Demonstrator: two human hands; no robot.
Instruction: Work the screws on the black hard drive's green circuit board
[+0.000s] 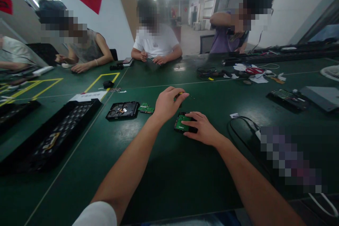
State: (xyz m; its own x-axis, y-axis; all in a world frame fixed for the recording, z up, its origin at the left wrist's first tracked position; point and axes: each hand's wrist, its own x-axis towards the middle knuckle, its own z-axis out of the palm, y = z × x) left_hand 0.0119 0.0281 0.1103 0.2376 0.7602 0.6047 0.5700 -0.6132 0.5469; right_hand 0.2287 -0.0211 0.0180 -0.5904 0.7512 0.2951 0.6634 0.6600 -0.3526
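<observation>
A hard drive (179, 123), its green circuit board facing up, lies on the green table in front of me. My right hand (202, 127) grips it from the right, fingers spread across the board and thumb at the near edge. Above the drive's far side, my left hand (169, 104) is closed in a pinch around a small screwdriver (181, 93); only its yellow end and a little dark shaft show, and the tip is hidden. Left of that hand are a loose green circuit board (146, 108) and an opened black drive casing (123, 110).
A long black tray (53, 141) lies on the left, with another drive (287, 99) and a grey box (323, 97) at right. A black cable (233, 130) curls near my right forearm. Cables and scraps (254, 72) lie farther back. Several people sit across the table.
</observation>
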